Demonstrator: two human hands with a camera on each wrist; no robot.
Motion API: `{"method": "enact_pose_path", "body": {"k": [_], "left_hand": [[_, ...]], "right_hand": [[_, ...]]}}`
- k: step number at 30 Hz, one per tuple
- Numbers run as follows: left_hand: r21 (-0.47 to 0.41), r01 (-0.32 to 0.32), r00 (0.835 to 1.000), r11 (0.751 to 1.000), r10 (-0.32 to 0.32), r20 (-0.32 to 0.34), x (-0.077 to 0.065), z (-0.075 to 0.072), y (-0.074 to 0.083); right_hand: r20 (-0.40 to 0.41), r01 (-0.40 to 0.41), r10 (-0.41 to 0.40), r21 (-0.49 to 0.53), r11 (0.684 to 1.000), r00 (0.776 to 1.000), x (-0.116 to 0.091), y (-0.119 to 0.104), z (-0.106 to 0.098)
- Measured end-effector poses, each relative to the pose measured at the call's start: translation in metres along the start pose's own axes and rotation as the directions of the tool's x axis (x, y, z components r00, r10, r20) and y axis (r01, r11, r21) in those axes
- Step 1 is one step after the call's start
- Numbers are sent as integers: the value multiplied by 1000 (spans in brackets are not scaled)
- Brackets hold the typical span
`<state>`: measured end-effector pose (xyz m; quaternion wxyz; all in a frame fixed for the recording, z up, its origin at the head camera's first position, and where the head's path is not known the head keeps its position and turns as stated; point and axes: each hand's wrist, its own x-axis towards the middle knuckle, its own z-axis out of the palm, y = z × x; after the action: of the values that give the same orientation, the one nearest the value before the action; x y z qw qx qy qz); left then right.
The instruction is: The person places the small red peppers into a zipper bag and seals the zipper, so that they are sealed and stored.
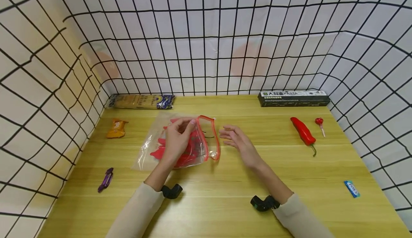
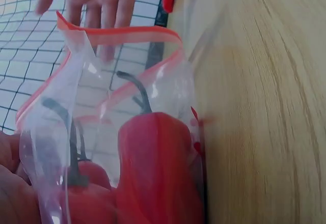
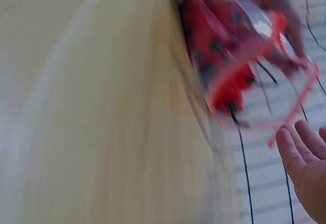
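A clear zip bag with a red-edged mouth lies on the table, holding several red chili peppers. My left hand is over the bag and pinches its upper film near the mouth between thumb and fingers. The mouth gapes toward the right, and green stems of the peppers point at it in the left wrist view. Just right of the red rim, my right hand hovers with fingers extended, holding nothing. In the right wrist view those fingers are close to the rim; contact cannot be told.
A loose red chili pepper and a lollipop lie to the right, a blue-white packet nearer. Orange and purple wrapped sweets lie left. A noodle pack and black pasta box line the back by the wire grid.
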<state>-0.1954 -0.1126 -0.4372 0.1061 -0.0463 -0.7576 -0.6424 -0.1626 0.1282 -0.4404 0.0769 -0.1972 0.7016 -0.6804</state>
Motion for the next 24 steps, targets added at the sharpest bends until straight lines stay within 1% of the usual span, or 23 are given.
{"method": "enact_pose_path", "body": {"k": [2, 5, 8, 10, 12, 14, 17, 20, 22, 24], "left_hand": [[1, -8, 1000, 1000, 8, 13, 1, -2, -1], [-2, -3, 1000, 1000, 3, 31, 1, -4, -1], [10, 0, 999, 1000, 0, 52, 2, -4, -1], [22, 2, 998, 1000, -3, 60, 2, -5, -1], [36, 2, 998, 999, -4, 66, 2, -5, -1], [46, 1, 998, 999, -4, 68, 3, -6, -2], [59, -3, 998, 998, -1, 67, 3, -7, -2], [66, 1, 998, 998, -5, 67, 3, -7, -2], [63, 11, 997, 998, -15, 70, 3, -7, -2], [55, 22, 997, 998, -26, 72, 3, -7, -2]], "right_hand": [[-46, -7, 5, -42, 999, 999, -6, -2, -17], [-125, -54, 38, -121, 991, 991, -18, -7, -46], [-208, -108, 63, -216, 970, 976, -31, -9, -79], [-271, -142, 60, -294, 945, 961, -40, -10, -102], [-327, -172, 44, -373, 912, 944, -50, -10, -124], [-380, -209, 25, -449, 869, 924, -59, -10, -145], [-449, -301, 35, -538, 787, 893, -70, -8, -172], [-499, -398, 75, -582, 709, 864, -79, -5, -191], [-516, -445, 112, -585, 678, 849, -83, -2, -200], [-521, -475, 148, -579, 663, 841, -85, 0, -205]]}}
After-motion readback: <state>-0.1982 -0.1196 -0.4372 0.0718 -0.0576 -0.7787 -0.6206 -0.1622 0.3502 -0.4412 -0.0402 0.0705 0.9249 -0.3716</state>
